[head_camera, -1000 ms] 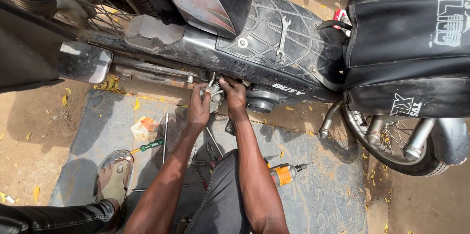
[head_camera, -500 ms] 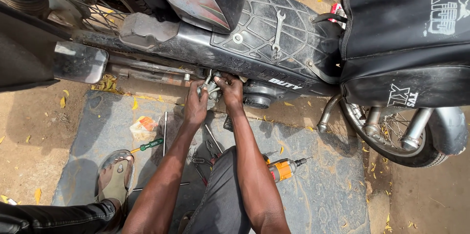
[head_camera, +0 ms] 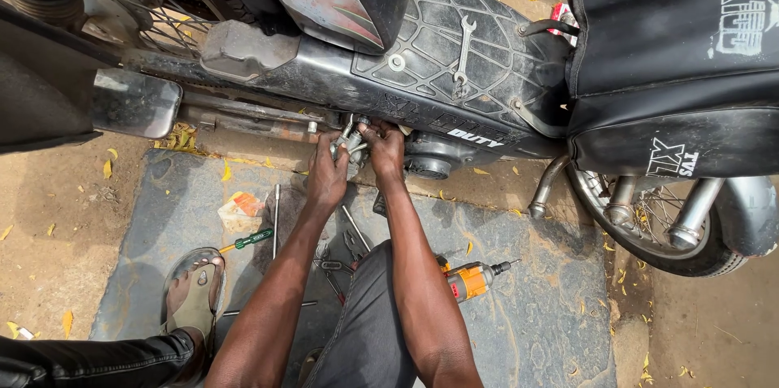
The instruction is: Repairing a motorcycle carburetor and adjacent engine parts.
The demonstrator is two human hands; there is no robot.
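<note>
A black moped stands across the top of the view, seen from above. Both my hands reach under its footboard edge. My left hand grips a small grey metal part at the engine side. My right hand is closed around the same metal part from the right. A spanner lies on the ribbed footboard. The black seat is at the right, and the round engine cover sits just right of my hands.
On the grey mat lie an orange cordless drill, a green-handled screwdriver, long metal rods, pliers and a small packet. Another person's sandalled foot rests at the lower left. A spoked wheel stands right.
My hands have stayed on the metal part under the footboard; the view has shifted slightly. Nothing else has moved.
</note>
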